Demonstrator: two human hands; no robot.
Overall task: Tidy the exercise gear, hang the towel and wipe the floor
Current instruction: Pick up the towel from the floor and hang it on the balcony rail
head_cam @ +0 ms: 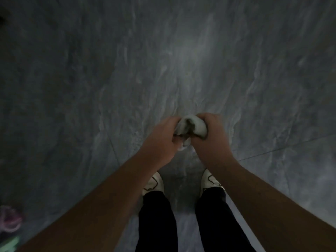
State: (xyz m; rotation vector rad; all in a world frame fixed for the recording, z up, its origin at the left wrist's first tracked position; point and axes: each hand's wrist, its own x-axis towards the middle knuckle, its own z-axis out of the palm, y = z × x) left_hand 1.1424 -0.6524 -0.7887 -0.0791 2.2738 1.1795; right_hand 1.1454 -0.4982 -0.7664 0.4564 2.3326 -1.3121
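Cloth (190, 128) bunched in both hands' tight grip above grey marbled floor (91, 79).

Dim, soft-focus wide-angle view; pale glare on the floor (189, 51), corners dark and warped.

A dark grey marbled floor (72, 88) fills the view, streaked with paler veins. A soft patch of reflected light (190, 51) brightens its middle, fading to shadow at the edges. 2 thin tile joints (283, 149) cross the floor at lower right and left.
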